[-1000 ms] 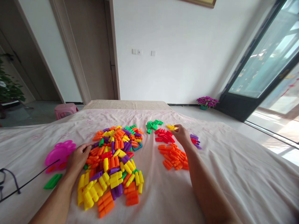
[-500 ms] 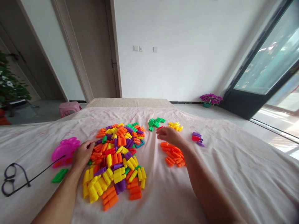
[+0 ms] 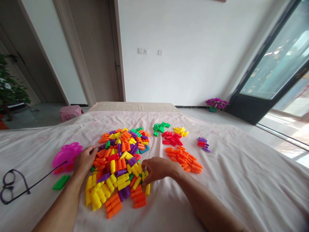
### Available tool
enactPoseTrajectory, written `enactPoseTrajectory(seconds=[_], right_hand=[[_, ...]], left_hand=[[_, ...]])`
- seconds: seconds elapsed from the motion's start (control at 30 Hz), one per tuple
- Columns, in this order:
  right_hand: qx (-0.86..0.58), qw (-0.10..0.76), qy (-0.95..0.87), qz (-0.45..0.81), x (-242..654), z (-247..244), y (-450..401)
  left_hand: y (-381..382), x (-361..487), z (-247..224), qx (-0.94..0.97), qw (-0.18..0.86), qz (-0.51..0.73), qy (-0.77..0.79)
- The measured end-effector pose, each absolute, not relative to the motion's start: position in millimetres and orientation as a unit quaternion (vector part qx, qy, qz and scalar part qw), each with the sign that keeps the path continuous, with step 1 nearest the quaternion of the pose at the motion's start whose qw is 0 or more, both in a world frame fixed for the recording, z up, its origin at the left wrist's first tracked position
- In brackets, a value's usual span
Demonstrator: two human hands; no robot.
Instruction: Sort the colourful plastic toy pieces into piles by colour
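From afar I counted two hands (image 3: 159,168), one mixed block heap (image 3: 120,164), four single-colour block piles (image 3: 182,158), three wall plates (image 3: 160,52).

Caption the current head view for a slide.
Left hand and right hand at opposite sides of a multicoloured pile of pieces, a smaller orange pile to the right.

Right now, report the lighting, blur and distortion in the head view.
Head view: strong light at the glass door, with washed-out patches on the floor beyond; head view: the brown door looks dim; head view: wide-angle stretch, door frames leaning outward at the top; head view: the block pile slightly soft, colours still distinct.
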State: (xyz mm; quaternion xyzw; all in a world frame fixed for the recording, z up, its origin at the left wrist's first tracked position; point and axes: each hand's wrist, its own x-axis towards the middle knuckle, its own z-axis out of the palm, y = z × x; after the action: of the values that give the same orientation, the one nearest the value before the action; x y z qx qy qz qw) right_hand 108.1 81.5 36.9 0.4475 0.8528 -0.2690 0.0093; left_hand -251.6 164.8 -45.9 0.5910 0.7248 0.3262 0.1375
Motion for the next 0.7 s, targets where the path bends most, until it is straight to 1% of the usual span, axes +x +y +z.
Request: enactPoseTrajectory(seconds=[0.17, 0.27, 0.33, 0.37, 0.47, 0.5, 0.7], right_hand=[[0.416, 0.003, 0.866, -0.278, 113, 44, 84], [0.432, -0.018, 0.858, -0.277, 123, 51, 88], [0.472, -0.053, 0.835, -0.278, 137, 55, 95], [0.496, -0.088, 0.822, -0.264, 146, 57, 99], [0.578, -0.207, 0.77, -0.172, 186, 59, 115], [0.608, -0.228, 0.746, -0.148, 201, 59, 120], [0.758, -0.254, 0.584, -0.143, 284, 44, 135]], left_hand=[[164, -251, -45, 0.592, 0.142, 0.331, 0.721], [165, -252, -45, 0.592, 0.135, 0.324, 0.726], [166, -253, -46, 0.593, 0.136, 0.32, 0.727], [166, -253, -47, 0.594, 0.137, 0.321, 0.725], [166, -253, -47, 0.597, 0.136, 0.323, 0.722], [166, -253, -47, 0.597, 0.135, 0.322, 0.723], [164, -250, -41, 0.588, 0.135, 0.313, 0.734]])
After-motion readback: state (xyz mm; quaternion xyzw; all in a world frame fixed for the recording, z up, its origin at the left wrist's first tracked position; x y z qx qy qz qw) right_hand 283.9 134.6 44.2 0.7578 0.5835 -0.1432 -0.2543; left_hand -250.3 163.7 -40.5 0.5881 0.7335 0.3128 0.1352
